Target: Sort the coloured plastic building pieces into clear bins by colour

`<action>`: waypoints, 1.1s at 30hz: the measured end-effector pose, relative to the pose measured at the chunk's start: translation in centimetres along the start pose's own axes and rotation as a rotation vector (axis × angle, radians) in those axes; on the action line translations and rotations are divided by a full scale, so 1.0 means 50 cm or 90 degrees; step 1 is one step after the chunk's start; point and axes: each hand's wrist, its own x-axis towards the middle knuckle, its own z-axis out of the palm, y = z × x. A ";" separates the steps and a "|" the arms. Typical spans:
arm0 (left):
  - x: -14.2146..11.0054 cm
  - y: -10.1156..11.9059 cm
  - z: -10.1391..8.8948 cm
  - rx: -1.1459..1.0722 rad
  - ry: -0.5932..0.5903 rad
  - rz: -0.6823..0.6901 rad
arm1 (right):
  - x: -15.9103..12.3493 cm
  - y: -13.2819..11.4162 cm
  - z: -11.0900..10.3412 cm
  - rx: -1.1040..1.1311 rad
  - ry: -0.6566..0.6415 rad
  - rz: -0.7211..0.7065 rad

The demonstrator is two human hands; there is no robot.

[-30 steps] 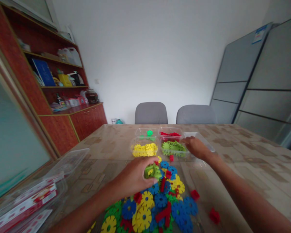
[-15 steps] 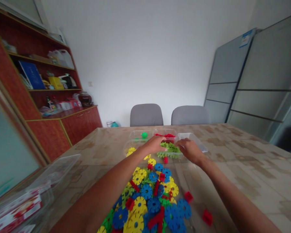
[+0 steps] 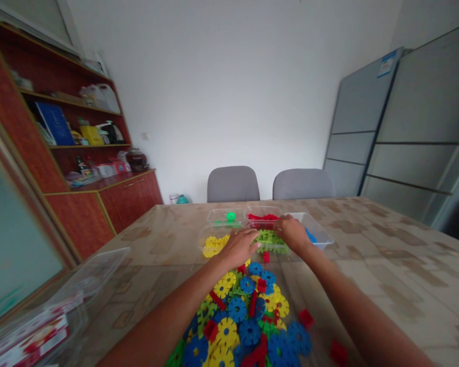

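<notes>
My left hand [image 3: 239, 247] lies low over the table with its fingers stretched out and empty, the tips at the near rim of a clear tub of light-green pieces [image 3: 271, 240]. My right hand [image 3: 292, 233] sits on that tub's right rim with its fingers bent over it. A heap of yellow, blue, red and green snowflake pieces [image 3: 248, 316] is spread under my forearms. Beside the left hand is a tub of yellow pieces [image 3: 212, 245]. Behind stand a tub with one green piece [image 3: 226, 216] and a tub of red pieces [image 3: 263, 216].
A white tray [image 3: 316, 230] holding a blue piece sits to the right of the tubs. Loose red blocks [image 3: 306, 318] lie right of the heap. A clear lid [image 3: 99, 265] and a red-and-white box [image 3: 34, 339] are at the left. Two grey chairs [image 3: 233, 183] stand behind the table.
My left hand carried green pieces from the heap to the light-green tub, and has now drawn back empty. My right hand stayed at the tub, shifting slightly left.
</notes>
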 end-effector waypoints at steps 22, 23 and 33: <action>0.039 0.004 0.029 0.080 0.042 -0.066 | -0.029 0.027 0.022 -0.032 -0.012 0.050; 0.042 0.000 0.031 0.083 0.043 -0.079 | -0.029 0.023 0.021 -0.033 -0.005 0.046; 0.039 0.019 0.017 0.079 0.010 -0.055 | -0.026 0.001 0.021 -0.030 0.008 0.024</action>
